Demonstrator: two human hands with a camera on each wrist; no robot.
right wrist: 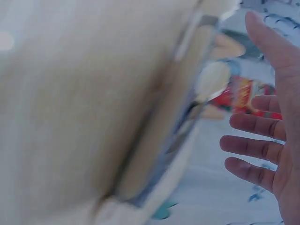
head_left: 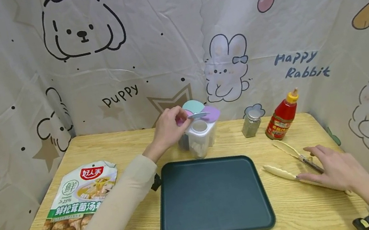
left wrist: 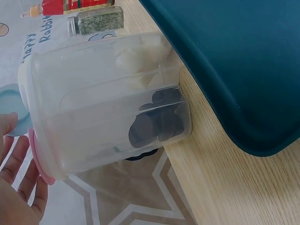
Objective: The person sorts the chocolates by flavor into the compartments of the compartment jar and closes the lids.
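A wooden table (head_left: 127,145) stands inside walls of cartoon-printed cloth (head_left: 144,48). At its left lies a soup packet (head_left: 75,204), a dark tray (head_left: 212,195) in the middle. The left hand (head_left: 168,128) reaches far across, fingers pinching a pink lid flap on the clear spice box (head_left: 199,135). The right hand (head_left: 338,170) lies relaxed, fingers spread flat over the tongs (head_left: 288,163) at near right.

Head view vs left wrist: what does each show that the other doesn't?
Only the head view shows the right hand resting on the cream tongs and the soup packet. Only the left wrist view shows dark pieces in a compartment of the clear container. Both show the left hand at its lids, the dark tray, spice jar and red bottle.
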